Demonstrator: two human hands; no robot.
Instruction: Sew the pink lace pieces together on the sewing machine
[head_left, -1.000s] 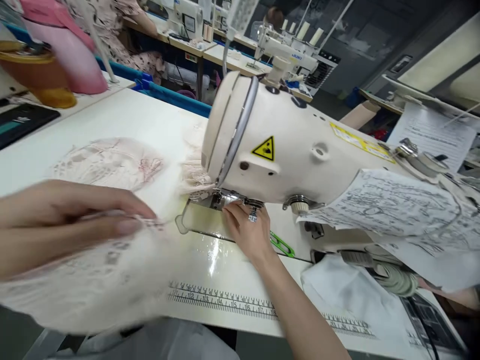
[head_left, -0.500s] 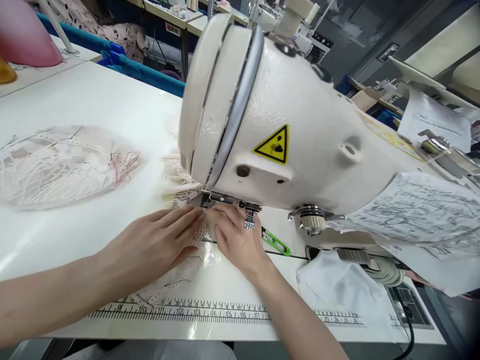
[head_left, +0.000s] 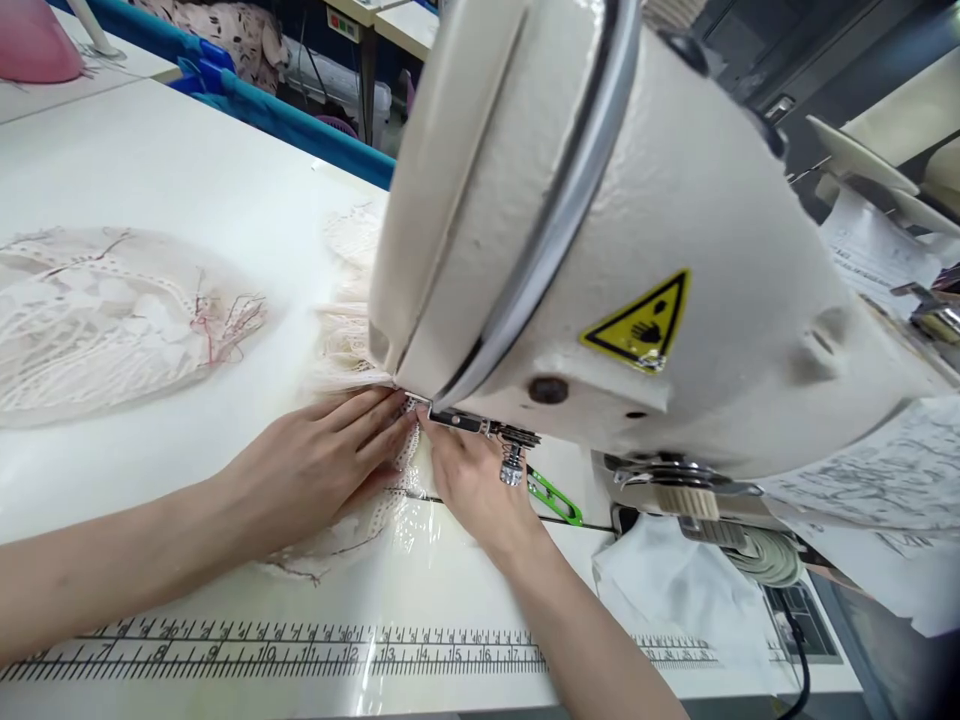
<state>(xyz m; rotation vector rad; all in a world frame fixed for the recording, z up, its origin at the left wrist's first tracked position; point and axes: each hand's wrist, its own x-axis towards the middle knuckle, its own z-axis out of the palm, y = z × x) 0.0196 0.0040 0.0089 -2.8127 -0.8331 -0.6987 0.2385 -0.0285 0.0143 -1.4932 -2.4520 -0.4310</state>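
My left hand (head_left: 330, 450) lies palm down on sheer cream lace fabric (head_left: 367, 525), its fingers stretched toward the needle area of the white sewing machine (head_left: 510, 220). Under the machine head, my right hand (head_left: 484, 490) has its fingers bent and drawn together at the right edge of the lace. Part of those fingers is hidden by the machine's metal parts. Gathered lace ruffles (head_left: 349, 340) bunch up beyond my left fingertips. The needle itself cannot be seen. Right beside my right hand are green thread snips (head_left: 555, 497).
A sheer bundle of lace pieces (head_left: 112, 320) with reddish threads lies at the left. A printed ruler (head_left: 322, 655) runs along the front edge. White cloth (head_left: 682, 570) lies at the right, below marked paper (head_left: 877, 470). A blue cloth strip (head_left: 300, 125) borders the table's back.
The view has come closer, so the machine head looks larger and reaches farther right. Both hands stay at the lace by the needle area; the lace under my left hand has shifted slightly upward.
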